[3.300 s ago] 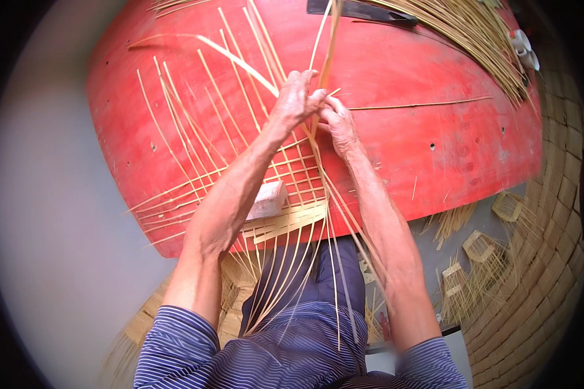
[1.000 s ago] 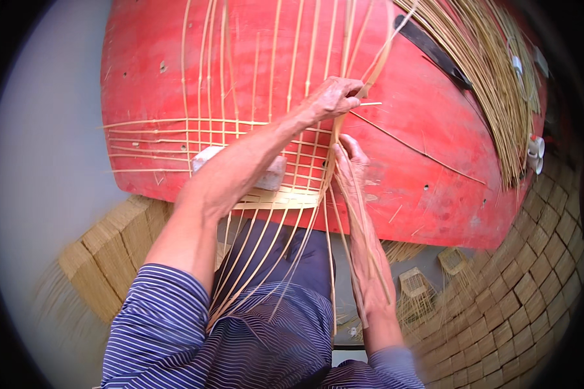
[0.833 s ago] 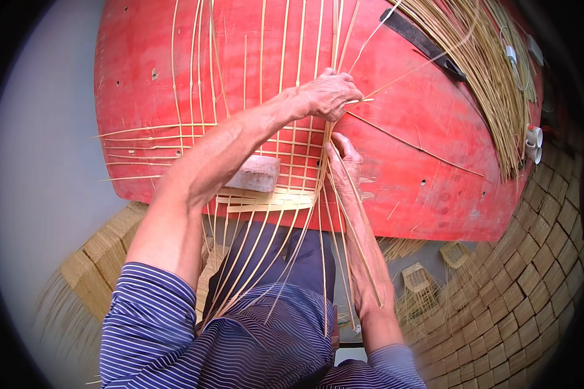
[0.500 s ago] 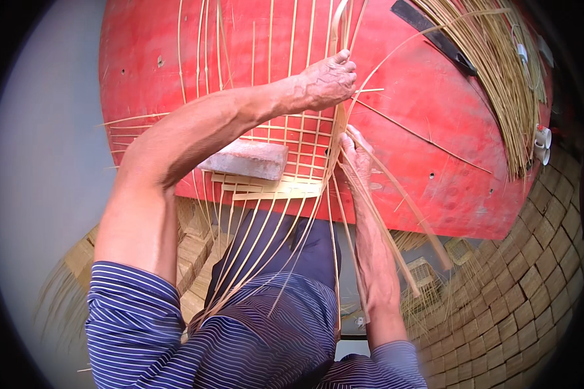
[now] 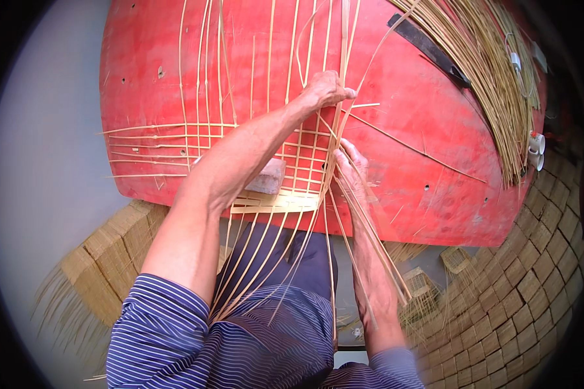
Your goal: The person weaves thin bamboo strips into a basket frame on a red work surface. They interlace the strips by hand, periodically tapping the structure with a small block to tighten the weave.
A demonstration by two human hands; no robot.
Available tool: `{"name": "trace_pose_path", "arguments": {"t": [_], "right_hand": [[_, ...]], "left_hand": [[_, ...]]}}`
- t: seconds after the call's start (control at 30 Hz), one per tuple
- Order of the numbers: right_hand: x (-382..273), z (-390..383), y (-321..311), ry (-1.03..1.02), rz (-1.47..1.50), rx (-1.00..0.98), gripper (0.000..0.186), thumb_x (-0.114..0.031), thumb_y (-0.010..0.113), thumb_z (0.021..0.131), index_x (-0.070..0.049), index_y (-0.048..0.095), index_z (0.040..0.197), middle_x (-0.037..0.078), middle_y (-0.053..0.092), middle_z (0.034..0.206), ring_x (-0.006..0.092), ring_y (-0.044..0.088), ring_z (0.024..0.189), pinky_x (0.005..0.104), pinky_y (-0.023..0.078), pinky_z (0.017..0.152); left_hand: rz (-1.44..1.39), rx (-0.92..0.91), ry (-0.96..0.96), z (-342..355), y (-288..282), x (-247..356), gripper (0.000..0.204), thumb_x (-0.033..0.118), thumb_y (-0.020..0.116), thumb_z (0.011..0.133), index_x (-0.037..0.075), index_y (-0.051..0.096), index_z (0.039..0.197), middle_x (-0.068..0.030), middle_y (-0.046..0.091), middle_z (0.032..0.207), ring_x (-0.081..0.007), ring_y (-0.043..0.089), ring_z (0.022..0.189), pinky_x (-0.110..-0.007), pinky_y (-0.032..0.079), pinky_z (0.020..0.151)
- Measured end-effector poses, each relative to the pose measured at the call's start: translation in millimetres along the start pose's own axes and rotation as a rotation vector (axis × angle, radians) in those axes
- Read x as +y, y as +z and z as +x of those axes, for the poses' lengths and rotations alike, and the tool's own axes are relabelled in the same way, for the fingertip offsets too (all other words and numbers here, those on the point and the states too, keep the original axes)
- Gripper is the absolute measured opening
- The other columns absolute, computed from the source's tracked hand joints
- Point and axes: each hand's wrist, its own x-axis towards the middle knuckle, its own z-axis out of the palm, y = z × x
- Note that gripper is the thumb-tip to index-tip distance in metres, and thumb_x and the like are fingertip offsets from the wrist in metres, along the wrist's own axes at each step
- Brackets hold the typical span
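Woven lattice (image 5: 299,159) lies toward 8 o'clock on the red bench (image 5: 428,149), a pale block (image 5: 267,177) resting on it. Right hand (image 5: 355,161), at the lattice's 3 o'clock edge: grip closed on strips (image 5: 331,168). Left hand (image 5: 328,89), at 1 o'clock: fingers curled; whether its grip holds a strip cannot be told.

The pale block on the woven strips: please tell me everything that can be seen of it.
The pale pinkish-grey rectangular block, which looks like stone or brick, has a dull surface and square edges. It lies flat on the open lattice of thin yellow strips, just beyond the broad pale woven band along the lattice's near edge. The person's bare left forearm crosses in front, hiding much of it; mainly the right end shows. Whether the arm touches it cannot be told.
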Motion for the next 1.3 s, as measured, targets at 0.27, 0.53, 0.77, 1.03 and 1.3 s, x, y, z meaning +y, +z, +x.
{"name": "trace_pose_path", "arguments": {"t": [0.27,0.53,0.77,1.03,1.3], "right_hand": [[1,-4,0,-0.045,-0.009,0.041,0.029,-0.004,0.062,0.089,-0.001,0.065,0.118,0.013,0.071,0.106,0.0181,0.067,0.098,0.032,0.053,0.086],[-3,-6,-8,-0.068,-0.077,0.065,0.029,-0.009,0.062,0.091,0.001,0.064,0.118,0.017,0.07,0.108,0.0255,0.067,0.101,0.0355,0.051,0.089],[2,-1,-4,-0.061,-0.056,0.037,0.03,-0.01,0.059,0.091,0.002,0.063,0.118,0.018,0.069,0.108,0.0264,0.068,0.102,0.0361,0.052,0.089],[5,-4,-12,-0.101,-0.048,0.023,0.03,-0.009,0.059,0.09,0.001,0.063,0.119,0.017,0.068,0.112,0.0257,0.066,0.105,0.0356,0.05,0.092],[5,-4,-9,-0.11,-0.093,0.041,0.031,-0.009,0.059,0.09,0.001,0.062,0.12,0.019,0.068,0.111,0.0285,0.067,0.103,0.0362,0.051,0.09]], "left_hand": [[-0.382,-0.156,-0.239,-15,-18,23,0.059,0.037,0.063,0.085,0.003,0.049,0.13,-0.0193,0.061,0.117,-0.0311,0.062,0.107,-0.059,0.048,0.089],[0.854,-0.081,0.21,-47,-37,45,0.048,0.038,0.066,0.083,0.002,0.064,0.115,-0.0183,0.068,0.096,-0.0318,0.064,0.097,-0.057,0.036,0.103],[1.378,-0.108,0.386,-54,-96,21,0.034,0.026,0.071,0.081,0.006,0.063,0.108,-0.0114,0.06,0.117,-0.026,0.052,0.12,-0.055,0.029,0.108],[0.396,0.136,0.242,-30,-41,28,0.035,0.035,0.061,0.087,0.0,0.066,0.09,-0.0204,0.069,0.08,-0.0302,0.067,0.075,-0.044,0.052,0.067],[0.19,0.265,0.07,-6,13,16,0.037,0.033,0.068,0.079,-0.002,0.065,0.069,-0.0223,0.062,0.062,-0.0352,0.063,0.062,-0.047,0.05,0.062]]}}
